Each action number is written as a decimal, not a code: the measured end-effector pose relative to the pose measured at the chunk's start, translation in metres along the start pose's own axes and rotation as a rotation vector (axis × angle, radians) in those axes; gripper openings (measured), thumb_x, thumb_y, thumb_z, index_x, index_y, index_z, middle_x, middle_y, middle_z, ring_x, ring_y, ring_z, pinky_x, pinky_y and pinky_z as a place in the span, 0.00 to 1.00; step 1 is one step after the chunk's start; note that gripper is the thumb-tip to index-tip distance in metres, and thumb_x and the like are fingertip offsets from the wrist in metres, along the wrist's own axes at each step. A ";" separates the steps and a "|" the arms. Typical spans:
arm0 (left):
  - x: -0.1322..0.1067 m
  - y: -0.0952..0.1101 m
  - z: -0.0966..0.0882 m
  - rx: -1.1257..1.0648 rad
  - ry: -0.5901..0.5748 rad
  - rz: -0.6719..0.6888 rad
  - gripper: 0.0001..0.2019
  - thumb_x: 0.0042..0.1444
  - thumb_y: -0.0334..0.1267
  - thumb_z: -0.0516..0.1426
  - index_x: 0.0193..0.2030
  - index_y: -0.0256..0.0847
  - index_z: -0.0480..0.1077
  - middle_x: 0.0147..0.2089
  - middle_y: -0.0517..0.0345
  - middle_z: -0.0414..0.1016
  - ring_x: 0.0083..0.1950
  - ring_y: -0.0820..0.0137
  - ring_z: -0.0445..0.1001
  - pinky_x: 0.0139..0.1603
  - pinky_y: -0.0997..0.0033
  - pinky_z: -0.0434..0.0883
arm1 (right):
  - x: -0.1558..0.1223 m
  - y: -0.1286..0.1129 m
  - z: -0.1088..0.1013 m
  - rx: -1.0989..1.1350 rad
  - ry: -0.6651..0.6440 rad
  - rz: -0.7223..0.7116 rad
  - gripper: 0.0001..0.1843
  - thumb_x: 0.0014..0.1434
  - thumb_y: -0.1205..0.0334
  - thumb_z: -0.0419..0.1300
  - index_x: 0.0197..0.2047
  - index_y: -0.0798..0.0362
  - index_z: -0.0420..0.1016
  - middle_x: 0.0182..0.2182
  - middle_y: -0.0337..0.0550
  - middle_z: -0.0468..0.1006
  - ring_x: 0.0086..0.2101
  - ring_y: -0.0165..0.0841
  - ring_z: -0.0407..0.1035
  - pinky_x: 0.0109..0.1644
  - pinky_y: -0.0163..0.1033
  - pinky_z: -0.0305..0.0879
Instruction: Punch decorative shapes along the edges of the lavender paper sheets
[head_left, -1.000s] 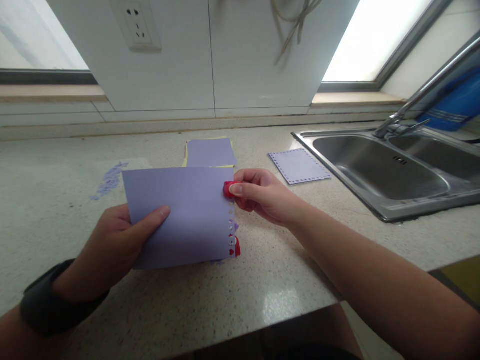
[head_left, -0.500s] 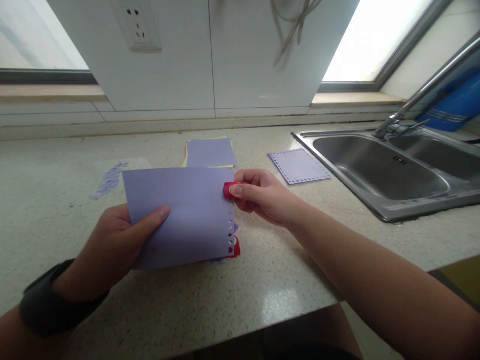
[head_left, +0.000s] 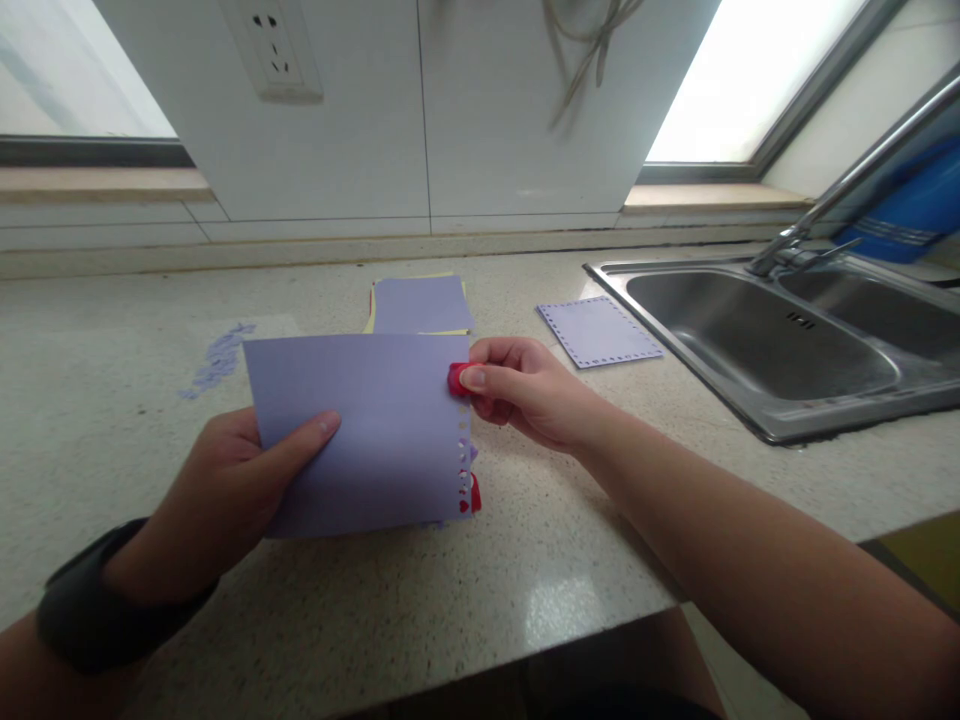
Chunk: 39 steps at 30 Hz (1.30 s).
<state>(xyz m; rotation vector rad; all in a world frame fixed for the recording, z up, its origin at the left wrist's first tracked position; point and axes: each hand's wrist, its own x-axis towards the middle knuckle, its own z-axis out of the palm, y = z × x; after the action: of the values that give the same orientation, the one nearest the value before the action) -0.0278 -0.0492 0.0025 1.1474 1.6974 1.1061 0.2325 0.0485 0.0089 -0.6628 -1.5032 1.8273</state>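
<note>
My left hand point(head_left: 255, 465) grips a sheet of lilac paper point(head_left: 367, 430) by its left side, thumb on top and the other fingers hidden underneath. Heart-shaped and other small holes run along the lower part of the sheet's right edge. On that same edge, above the holes, sits a small red craft punch point(head_left: 459, 379). My right hand point(head_left: 517, 390) is closed around the punch, with its thumb pressed on it. Partly hidden behind the sheet's lower right corner is another red object point(head_left: 475, 493), with a bit of purple near it.
Behind the held sheet lies a stack of lilac and yellow paper point(head_left: 420, 303). To the right rests a lilac sheet with punched edges point(head_left: 600, 333), near the steel sink point(head_left: 765, 425). Small lilac paper scraps point(head_left: 217, 362) lie on the counter point(head_left: 360, 620) at left.
The sheet has shifted very slightly at its right edge and covers a little more of the red object behind it. Both hands keep their holds.
</note>
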 end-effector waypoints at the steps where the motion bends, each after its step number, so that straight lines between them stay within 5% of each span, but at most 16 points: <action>1: 0.000 0.000 0.000 -0.001 0.002 0.000 0.19 0.50 0.54 0.68 0.37 0.40 0.80 0.35 0.54 0.84 0.34 0.64 0.78 0.32 0.70 0.73 | 0.000 0.000 0.000 -0.001 0.001 0.000 0.12 0.57 0.57 0.69 0.30 0.54 0.73 0.19 0.34 0.69 0.21 0.24 0.57 0.23 0.32 0.50; 39: 0.000 0.000 0.001 -0.048 0.020 0.005 0.18 0.48 0.54 0.69 0.36 0.41 0.80 0.37 0.56 0.86 0.35 0.67 0.79 0.34 0.72 0.74 | 0.001 0.003 -0.002 -0.011 0.004 -0.015 0.11 0.58 0.58 0.68 0.31 0.55 0.72 0.19 0.34 0.69 0.21 0.24 0.58 0.23 0.31 0.50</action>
<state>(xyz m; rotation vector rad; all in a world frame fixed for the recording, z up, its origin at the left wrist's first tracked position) -0.0269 -0.0487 0.0021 1.1147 1.6755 1.1585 0.2328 0.0502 0.0054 -0.6582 -1.5128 1.8073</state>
